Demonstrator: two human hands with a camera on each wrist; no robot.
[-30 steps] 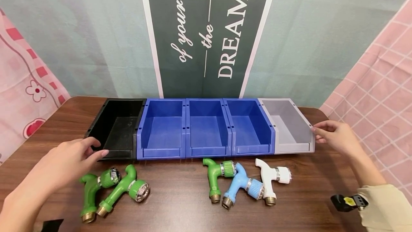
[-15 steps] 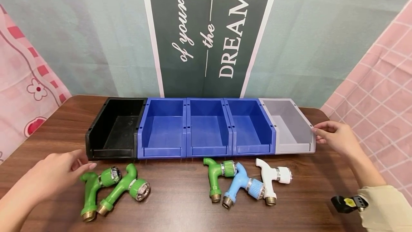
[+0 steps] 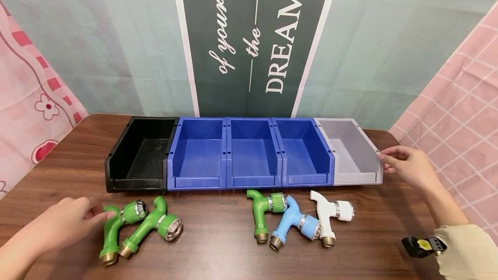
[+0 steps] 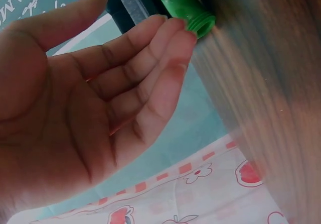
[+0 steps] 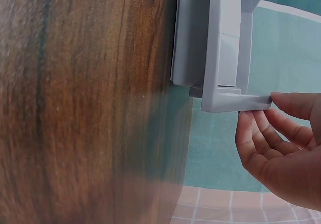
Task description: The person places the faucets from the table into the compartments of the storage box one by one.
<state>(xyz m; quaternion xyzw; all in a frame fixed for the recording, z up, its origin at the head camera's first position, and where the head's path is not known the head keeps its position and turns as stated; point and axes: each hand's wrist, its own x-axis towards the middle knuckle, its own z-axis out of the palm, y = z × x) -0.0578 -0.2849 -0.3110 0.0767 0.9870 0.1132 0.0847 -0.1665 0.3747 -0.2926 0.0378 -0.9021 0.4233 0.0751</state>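
My left hand (image 3: 66, 221) hovers beside a green tap (image 3: 111, 232) at the table's left, its fingertips overlapping the tap's upper part in the head view. In the left wrist view the palm (image 4: 55, 118) faces the camera with loosely bent fingers, holding nothing, close to the green spout (image 4: 175, 3). A second green tap (image 3: 144, 228) lies just right of the first. At the far right, my right hand (image 3: 414, 165) holds the outer side wall of a grey storage bin (image 3: 355, 179), thumb at the rim (image 5: 261, 101) and fingers against the outside.
Left of the grey bin, three blue bins (image 3: 197, 182) and a black bin (image 3: 136, 184) stand side by side. Before them lie a green tap (image 3: 260, 217), a light blue tap (image 3: 289, 221) and a white tap (image 3: 324, 217) on the wooden table (image 3: 210, 245). Behind hangs a curtain (image 3: 358, 55).
My left hand has come down and toward me from the black bin's front corner to the leftmost green tap. The right hand stays at the grey bin.
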